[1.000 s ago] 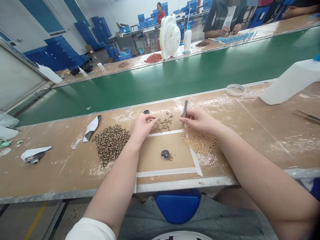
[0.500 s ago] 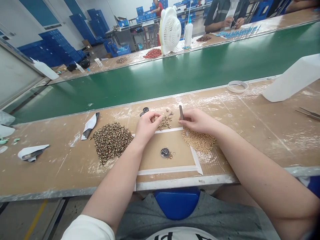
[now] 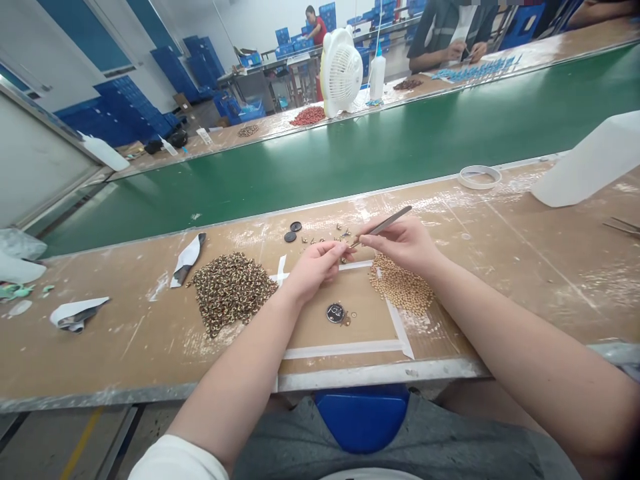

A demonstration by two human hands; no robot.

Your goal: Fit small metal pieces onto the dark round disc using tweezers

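Observation:
Between thumb and fingers my right hand [image 3: 403, 240] grips metal tweezers [image 3: 393, 219], their tips pointing left. My left hand [image 3: 320, 263] is closed in a pinch at those tips; whatever it holds is too small to name. Under and behind the fingers lie several small gold-coloured pieces [image 3: 344, 233]. A heap of pale gold beads [image 3: 405, 287] sits beside my right wrist. Left of my left hand is a larger pile of dark-and-gold small parts [image 3: 233, 290]. Nearer me, a small round dish with dark, shiny contents [image 3: 335, 313] stands inside a white-taped rectangle [image 3: 345, 348].
Two black round lids [image 3: 291, 236] lie behind my left hand. White-and-dark scraps [image 3: 77, 313] are at left; a tape ring [image 3: 479, 177], a white container [image 3: 590, 160] and other tweezers [image 3: 623, 227] at right. Beyond runs a green conveyor belt [image 3: 310, 167], with a white fan [image 3: 343, 72] and a co-worker's hands [image 3: 467, 51].
My hands have come together over the gold-coloured pieces. The tweezers have swung from upright to slanting, their tips now at my left fingertips. The view has shifted slightly.

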